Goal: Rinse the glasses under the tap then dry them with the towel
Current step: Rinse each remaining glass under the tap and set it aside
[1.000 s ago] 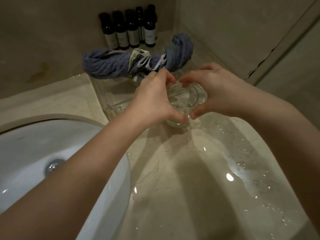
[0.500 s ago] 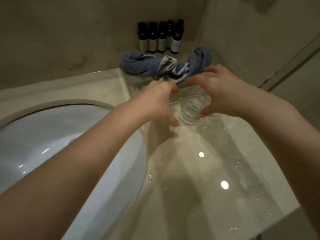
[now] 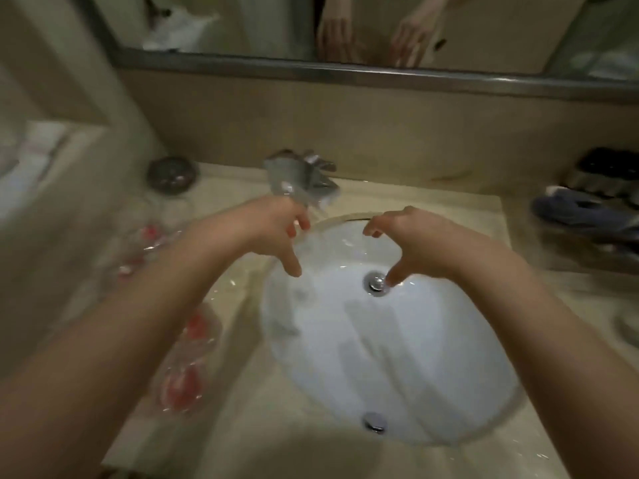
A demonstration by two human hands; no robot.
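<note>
My left hand (image 3: 276, 229) and my right hand (image 3: 408, 236) hover side by side over the white sink basin (image 3: 432, 375), both holding nothing, fingers loosely bent and pointing down. The chrome tap (image 3: 301, 181) stands just behind my left hand; no running water shows in the blur. Clear glasses with red smears (image 3: 183, 382) stand blurred on the counter left of the basin, with another (image 3: 148, 236) further back. The blue towel (image 3: 584, 212) lies on the counter at the far right.
Dark bottles (image 3: 608, 171) stand behind the towel at the right. A dark round dish (image 3: 171, 174) sits at the back left of the counter. A mirror (image 3: 380, 25) above reflects my hands. The drain plug (image 3: 377, 281) lies under my right hand.
Both hands have let go of the glass on the right counter and moved left over the basin. The view has swung left from the towel corner to the sink.
</note>
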